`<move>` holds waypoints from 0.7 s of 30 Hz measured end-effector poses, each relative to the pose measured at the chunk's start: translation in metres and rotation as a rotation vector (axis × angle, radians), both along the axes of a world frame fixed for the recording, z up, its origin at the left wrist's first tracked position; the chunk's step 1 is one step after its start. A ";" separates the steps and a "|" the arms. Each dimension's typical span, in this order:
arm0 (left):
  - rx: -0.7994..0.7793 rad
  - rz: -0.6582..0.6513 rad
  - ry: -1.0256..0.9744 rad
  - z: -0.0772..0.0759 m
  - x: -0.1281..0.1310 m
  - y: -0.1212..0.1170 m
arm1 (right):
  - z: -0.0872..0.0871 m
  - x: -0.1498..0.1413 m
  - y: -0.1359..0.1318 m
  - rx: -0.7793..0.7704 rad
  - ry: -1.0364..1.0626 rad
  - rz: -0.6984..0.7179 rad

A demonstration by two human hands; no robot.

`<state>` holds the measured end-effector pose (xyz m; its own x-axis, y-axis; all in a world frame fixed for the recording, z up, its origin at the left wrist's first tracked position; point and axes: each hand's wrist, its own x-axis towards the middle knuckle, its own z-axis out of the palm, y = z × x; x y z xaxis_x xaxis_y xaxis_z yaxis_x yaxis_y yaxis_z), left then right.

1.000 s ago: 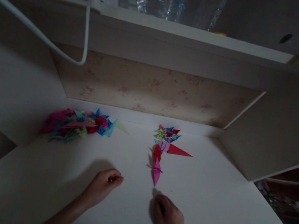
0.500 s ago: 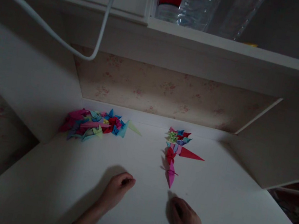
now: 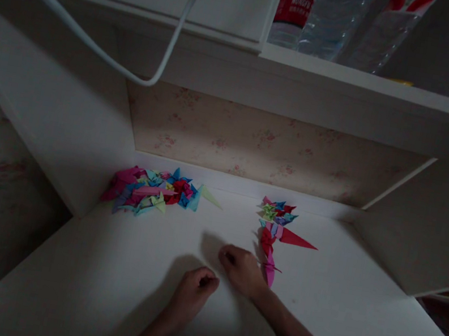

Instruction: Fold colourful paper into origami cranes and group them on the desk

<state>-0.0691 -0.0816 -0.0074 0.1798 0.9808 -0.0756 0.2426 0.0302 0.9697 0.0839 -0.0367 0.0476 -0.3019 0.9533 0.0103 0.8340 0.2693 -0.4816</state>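
Though dimly lit, can make out a smooth, matte white worktop [image 3: 361, 328] across most of the lower view. Bounded at left by a flat pale side panel [image 3: 66, 107], at right by a darker-looking side panel [image 3: 420, 235], both straight-edged. Behind, beige floral wallpaper [image 3: 229, 140] down to the white back strip. Above, a white shelf [image 3: 371, 84] with squared front lip, overhanging. Top left, a smooth white cable [image 3: 170, 47], sharply bent. On the shelf, ridged clear plastic bottles [image 3: 337, 20], some red labels.

Back left, close to side panel and back strip, a tangled heap of folded paper [image 3: 151, 193]: creased, pointed, multicoloured.

Front centre, left hand [image 3: 193, 290], fingers curled toward thumb, small dark hollow inside. Just beyond, right hand [image 3: 240, 267], similarly curled, forearm slanting in from lower right. No object visible in either; can't tell if anything tiny is pinched.

Back right, a small cluster of folded paper [image 3: 279, 211], mixed colours. Just in front, a flat red paper spike [image 3: 297, 239] pointing right, then a pink folded piece [image 3: 270, 268] beside right hand, lower tip near wrist; contact unclear. Between those, a crumpled red folded piece [image 3: 267, 240]. By the heap, a thin light-green spike [image 3: 211, 197].

Wide room between heap and cluster, also right of the red spike.
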 end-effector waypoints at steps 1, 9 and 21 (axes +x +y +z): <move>-0.001 -0.001 0.008 -0.001 0.000 0.000 | 0.003 -0.013 0.026 -0.032 -0.056 -0.012; -0.044 -0.020 0.036 -0.001 -0.013 -0.005 | -0.017 -0.056 0.167 -0.059 -0.275 -0.234; -0.077 -0.030 -0.007 -0.004 -0.017 0.007 | -0.031 -0.053 0.167 -0.107 -0.483 -0.219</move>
